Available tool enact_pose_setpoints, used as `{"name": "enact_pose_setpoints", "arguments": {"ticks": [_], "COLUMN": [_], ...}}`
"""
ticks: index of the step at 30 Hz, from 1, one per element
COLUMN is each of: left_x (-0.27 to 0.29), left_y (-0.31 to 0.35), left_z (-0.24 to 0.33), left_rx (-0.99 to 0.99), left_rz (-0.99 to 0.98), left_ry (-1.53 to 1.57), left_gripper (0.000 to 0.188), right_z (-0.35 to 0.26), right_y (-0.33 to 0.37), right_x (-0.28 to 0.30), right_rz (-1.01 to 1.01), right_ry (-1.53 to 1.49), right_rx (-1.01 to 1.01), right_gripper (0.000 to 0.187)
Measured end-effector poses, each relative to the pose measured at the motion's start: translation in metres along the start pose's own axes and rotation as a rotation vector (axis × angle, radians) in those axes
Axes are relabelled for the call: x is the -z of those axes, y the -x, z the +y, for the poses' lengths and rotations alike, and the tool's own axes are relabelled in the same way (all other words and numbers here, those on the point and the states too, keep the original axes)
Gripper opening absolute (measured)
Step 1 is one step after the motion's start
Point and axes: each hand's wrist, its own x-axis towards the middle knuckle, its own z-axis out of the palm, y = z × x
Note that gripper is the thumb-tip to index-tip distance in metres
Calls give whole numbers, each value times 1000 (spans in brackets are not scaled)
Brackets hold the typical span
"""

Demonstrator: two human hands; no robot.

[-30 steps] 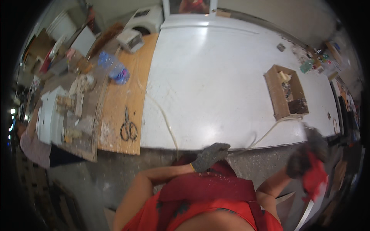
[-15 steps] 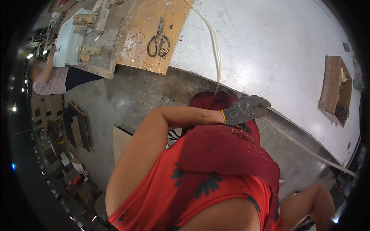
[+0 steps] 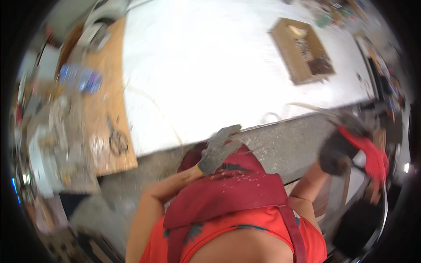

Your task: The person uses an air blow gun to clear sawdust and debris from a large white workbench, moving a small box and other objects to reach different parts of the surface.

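Your dark-gloved right hand point(image 3: 336, 153) is back in view

Head view: it seems closed on a blurred red object point(image 3: 372, 160), a thin pale strip point(image 3: 303, 105) running toward it, so work apparently centres rightward; your grey-gloved left hand point(image 3: 218, 150), fingers loosely extended, hold unclear, is over your lap

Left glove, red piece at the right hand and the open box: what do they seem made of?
Left glove: likely knitted fabric, matte grey, from its soft, mottled surface.
Red piece: perhaps cloth or flexible plastic, given its limp, crumpled shape; blur leaves finish open.
Open box: probably cardboard, dull brown, judging by its thin, flat walls.
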Motion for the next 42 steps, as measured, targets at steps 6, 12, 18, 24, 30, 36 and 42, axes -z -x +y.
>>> {"name": "enact_pose_setpoints", "arguments": {"ticks": [6,12,18,24,30,36,42], "left_x": [-28,-41,-60,-85,-145,-225,-246], "left_y": [-33,-22,-34,-84,-139,-182,-213], "left_z": [39,69,76,58,36,18,18], "left_rx": [-33,-236,-406,-299,-150,162,-31], "left_rz": [-373,-643,-9,-290,-63,-129,-60], "left_ry": [-230,-533,-575,-849,-657,-819,-665], "left_gripper": [57,38,29,34,59,33,38], "right_z": [28,28,55,95,125,156,173], "right_y": [35,43,29,-13,-46,-66,-69], "right_x": [-68,-63,-25,-2,52,86,162], "right_rz": [104,60,27,-62,-623,-543,-398], "right_ry": [-583,-1001,-1262,-944,624,693,333], "right_rx": [-698,-906,-987,-1181,-433,-468,-773], "right_gripper": [84,80,81,63,106,104,65]}}
